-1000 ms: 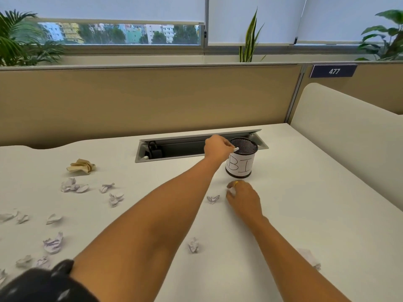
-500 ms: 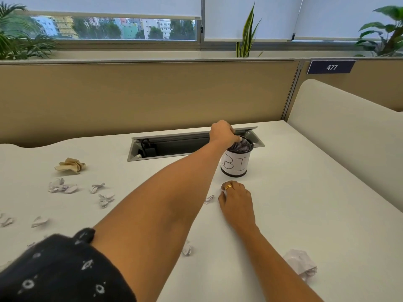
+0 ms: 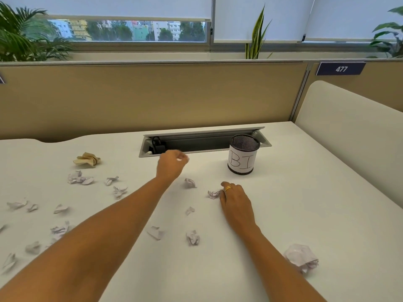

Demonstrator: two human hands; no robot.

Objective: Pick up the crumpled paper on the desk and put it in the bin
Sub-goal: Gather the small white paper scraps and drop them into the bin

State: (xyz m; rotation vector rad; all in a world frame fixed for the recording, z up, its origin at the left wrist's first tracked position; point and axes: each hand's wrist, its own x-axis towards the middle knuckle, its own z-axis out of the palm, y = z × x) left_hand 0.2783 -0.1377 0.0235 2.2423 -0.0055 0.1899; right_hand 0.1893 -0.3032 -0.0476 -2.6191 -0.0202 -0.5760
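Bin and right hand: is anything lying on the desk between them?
In the head view, the desk between the bin and the right hand is bare. The nearest crumpled paper sits at that hand's fingertips, on its left side.

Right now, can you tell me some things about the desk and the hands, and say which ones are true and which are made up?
1. The bin stands upright on the desk. True.
2. The left hand is over the bin. False: it is off to the left of the bin, near the open slot in the desk.
3. The right hand lies on the desk with a small white paper ball at its fingertips. True.
4. All the paper is in the bin. False: many crumpled bits lie on the desk, mostly on the left side.
5. One tan paper wad lies on the left part of the desk. True.
6. The right hand has no ring. False: a gold ring shows on one finger.
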